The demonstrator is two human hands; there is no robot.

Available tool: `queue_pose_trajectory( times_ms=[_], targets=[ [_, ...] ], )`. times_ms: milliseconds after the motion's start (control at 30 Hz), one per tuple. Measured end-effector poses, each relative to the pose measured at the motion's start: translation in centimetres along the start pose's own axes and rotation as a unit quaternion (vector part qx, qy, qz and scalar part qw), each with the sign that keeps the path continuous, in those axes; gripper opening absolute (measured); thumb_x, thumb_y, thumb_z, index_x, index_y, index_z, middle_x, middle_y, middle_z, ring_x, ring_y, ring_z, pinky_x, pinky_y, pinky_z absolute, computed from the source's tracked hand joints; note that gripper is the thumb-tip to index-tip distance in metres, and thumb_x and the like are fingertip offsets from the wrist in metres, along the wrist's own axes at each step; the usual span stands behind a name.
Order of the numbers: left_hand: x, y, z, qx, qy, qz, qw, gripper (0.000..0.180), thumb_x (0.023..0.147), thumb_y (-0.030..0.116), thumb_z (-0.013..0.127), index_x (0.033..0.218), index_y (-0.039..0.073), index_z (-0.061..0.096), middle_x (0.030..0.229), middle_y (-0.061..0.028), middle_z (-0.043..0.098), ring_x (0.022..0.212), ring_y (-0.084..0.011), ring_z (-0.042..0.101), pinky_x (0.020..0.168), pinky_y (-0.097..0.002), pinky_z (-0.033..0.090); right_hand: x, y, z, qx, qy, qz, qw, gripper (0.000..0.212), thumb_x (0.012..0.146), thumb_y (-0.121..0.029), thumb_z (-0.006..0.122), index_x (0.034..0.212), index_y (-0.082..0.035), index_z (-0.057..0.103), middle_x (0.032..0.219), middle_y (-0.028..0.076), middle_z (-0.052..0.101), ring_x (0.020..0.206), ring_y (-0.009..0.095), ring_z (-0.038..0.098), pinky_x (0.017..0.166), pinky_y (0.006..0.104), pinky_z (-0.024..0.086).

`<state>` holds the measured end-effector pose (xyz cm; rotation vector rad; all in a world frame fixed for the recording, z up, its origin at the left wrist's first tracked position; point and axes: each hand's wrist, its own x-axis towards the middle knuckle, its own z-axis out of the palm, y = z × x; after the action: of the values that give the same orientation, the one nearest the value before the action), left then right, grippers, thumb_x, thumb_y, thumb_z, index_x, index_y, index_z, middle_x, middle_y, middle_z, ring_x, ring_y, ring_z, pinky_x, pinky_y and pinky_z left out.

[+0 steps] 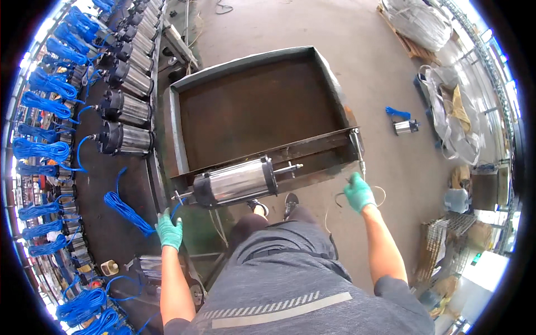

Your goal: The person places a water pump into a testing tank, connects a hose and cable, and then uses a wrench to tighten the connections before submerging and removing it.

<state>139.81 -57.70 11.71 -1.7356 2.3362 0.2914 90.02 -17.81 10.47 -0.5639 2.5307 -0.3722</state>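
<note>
A shiny silver cylindrical pump [234,182] with black end caps lies crosswise at the near side of a rectangular metal tank [174,120]. Metal fittings stick out from both of its ends. My left hand [168,230], in a green glove, is just below the left fitting with thumb and fingers apart. Beside it is a blue cable bundle [128,212]. My right hand [359,193], gloved alike, is curled just below a slim metal tool [358,149] at the tank's right corner. A thin hose [381,192] loops out beside that hand; whatever its fingers hold is hidden.
Along the dark bench [100,184] on the left stand several similar pumps [127,138] with coiled blue cables [42,149]. A small silver pump [406,127] lies on the floor at right. Beyond it are plastic-wrapped goods [419,22] on a pallet and wire racks [432,245].
</note>
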Motion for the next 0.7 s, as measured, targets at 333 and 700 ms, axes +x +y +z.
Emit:
queue_pose_trajectory(
  times_ms=[333, 700],
  targets=[
    [1.1, -1.2, -4.4, -0.054, -0.008, 0.143, 0.988, 0.017, 0.097, 0.022, 0.061, 0.104, 0.007, 0.065, 0.087, -0.0241, 0.067, 0.083, -0.0477, 0.062, 0.071, -0.0529, 0.049, -1.5, -7.3, -9.9, 0.421, 0.173, -0.082, 0.887, 0.024, 0.102, -0.003, 0.052, 0.125, -0.006, 0.058, 0.082, 0.001, 0.061, 0.068, 0.008, 0.06, 0.062, 0.0253, 0.052],
    [1.4, 3.3, -7.7, -0.146, -0.044, 0.153, 0.976, 0.026, 0.095, 0.027, 0.065, 0.105, 0.004, 0.069, 0.088, -0.0226, 0.07, 0.08, -0.0396, 0.068, 0.07, -0.0451, 0.051, 2.6, -11.5, -5.2, 0.179, 0.23, -0.102, 0.951, 0.019, 0.095, -0.01, 0.066, 0.114, -0.006, 0.066, 0.103, 0.011, 0.069, 0.084, 0.019, 0.07, 0.077, 0.0357, 0.057]
  ],
)
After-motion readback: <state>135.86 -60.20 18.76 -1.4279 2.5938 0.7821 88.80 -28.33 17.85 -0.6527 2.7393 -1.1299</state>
